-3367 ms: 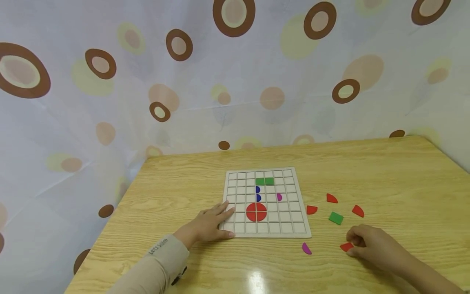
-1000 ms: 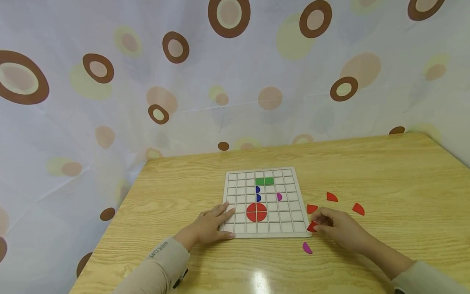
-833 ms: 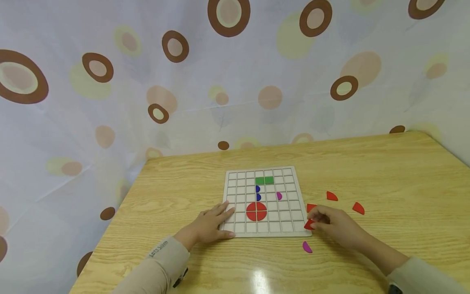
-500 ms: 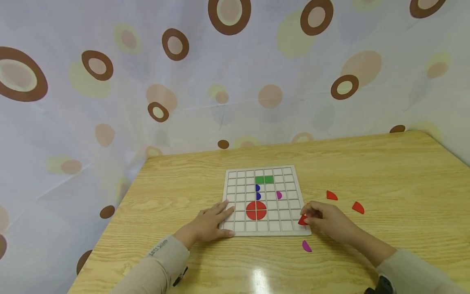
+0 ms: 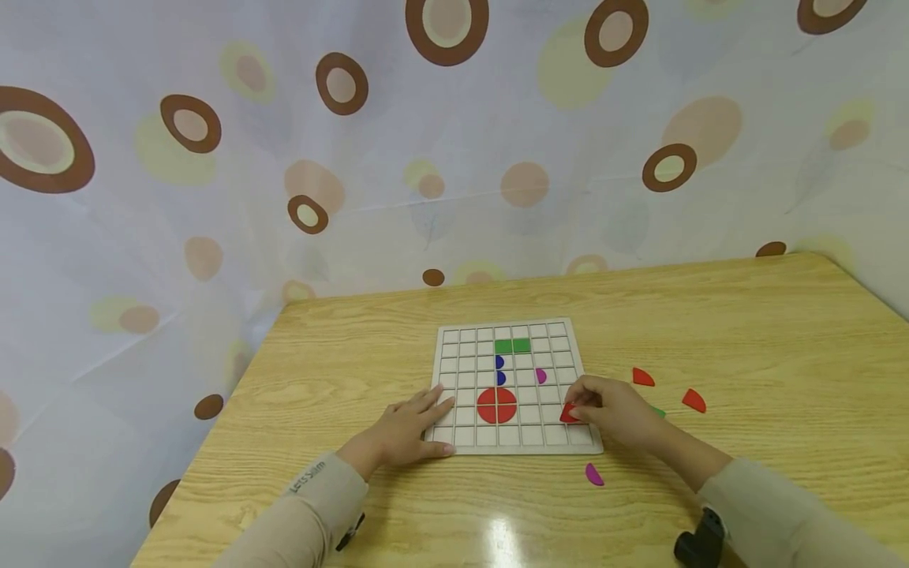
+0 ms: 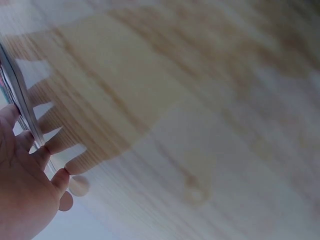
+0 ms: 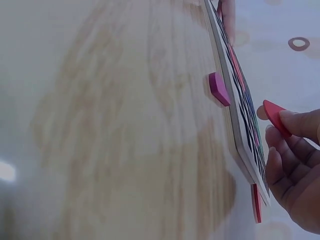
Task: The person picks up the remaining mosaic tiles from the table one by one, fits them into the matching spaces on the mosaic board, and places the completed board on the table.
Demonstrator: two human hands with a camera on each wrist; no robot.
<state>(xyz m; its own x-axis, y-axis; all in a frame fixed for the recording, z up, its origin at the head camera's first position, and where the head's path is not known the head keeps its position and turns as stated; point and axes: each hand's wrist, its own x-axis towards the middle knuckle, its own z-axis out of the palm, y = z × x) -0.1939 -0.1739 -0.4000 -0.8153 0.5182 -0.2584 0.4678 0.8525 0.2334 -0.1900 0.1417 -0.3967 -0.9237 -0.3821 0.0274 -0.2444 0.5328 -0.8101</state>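
My right hand (image 5: pixel 618 410) pinches a red quarter-circle tile (image 5: pixel 568 412) between thumb and fingers, over the right side of a white grid board (image 5: pixel 447 367). In the right wrist view the red tile (image 7: pixel 275 116) shows clear of the board's surface. My left hand (image 5: pixel 405 430) lies with spread fingers on the board's left edge. Set in the grid are a red circle (image 5: pixel 487 396) of quarter tiles, two green tiles (image 5: pixel 503 346), two blue half-circles (image 5: pixel 500 378) and one magenta half-circle (image 5: pixel 541 376).
Right of the board lie loose red quarter tiles (image 5: pixel 642 377) and a green tile (image 5: pixel 660 412), partly behind my right hand. A loose magenta half-circle (image 5: pixel 594 474) lies below the board's corner. Another red tile (image 7: pixel 256 202) shows beside the board in the right wrist view.
My right hand took a red tile from the table at right and carried it left over the board. The left hand stays on the board's edge.
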